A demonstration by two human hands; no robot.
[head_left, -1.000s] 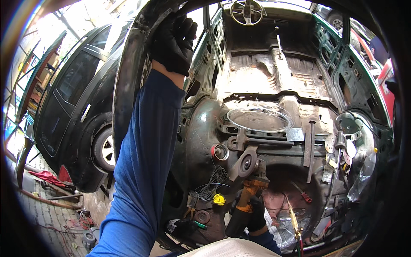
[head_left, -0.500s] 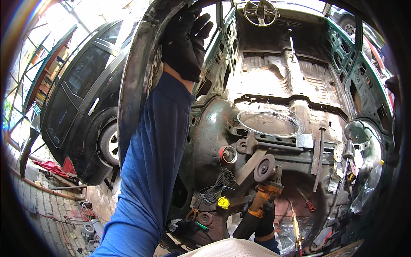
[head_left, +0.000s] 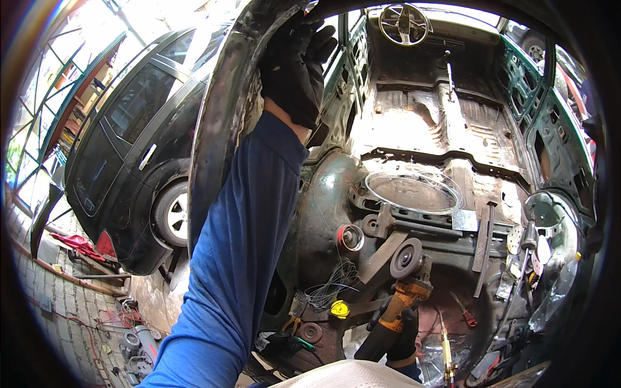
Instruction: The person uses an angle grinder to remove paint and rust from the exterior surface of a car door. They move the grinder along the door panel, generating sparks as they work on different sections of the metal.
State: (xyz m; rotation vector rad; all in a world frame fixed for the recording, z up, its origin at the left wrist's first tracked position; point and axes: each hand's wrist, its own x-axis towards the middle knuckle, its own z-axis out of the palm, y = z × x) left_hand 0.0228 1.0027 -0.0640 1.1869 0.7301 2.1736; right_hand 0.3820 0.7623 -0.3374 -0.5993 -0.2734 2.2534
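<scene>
My left hand [head_left: 293, 74], in a black glove, is raised against the inner side of a bare metal car body frame [head_left: 223, 103]. Its fingers are apart with no tool in them. Low in the middle, my right hand [head_left: 405, 336], also gloved in black, is wrapped round an orange and black angle grinder [head_left: 397, 304]. The grinder's round grey disc [head_left: 406, 258] faces up, above the car's rear floor, apart from the frame. Close to the disc lie a flat metal strip [head_left: 383, 257] and a red-rimmed cup-shaped piece [head_left: 350, 237].
A coil of wire [head_left: 414, 192] lies on the stripped car floor. Tangled wire [head_left: 333, 286], a yellow round object [head_left: 339, 310] and a loose disc [head_left: 310, 332] sit left of the grinder. A brass torch [head_left: 447, 352] is to its right. Outside stands a dark car [head_left: 129, 161].
The view has shifted slightly, so the car interior sits a little further right and lower. Both hands keep their poses, left on the frame, right on the angle grinder.
</scene>
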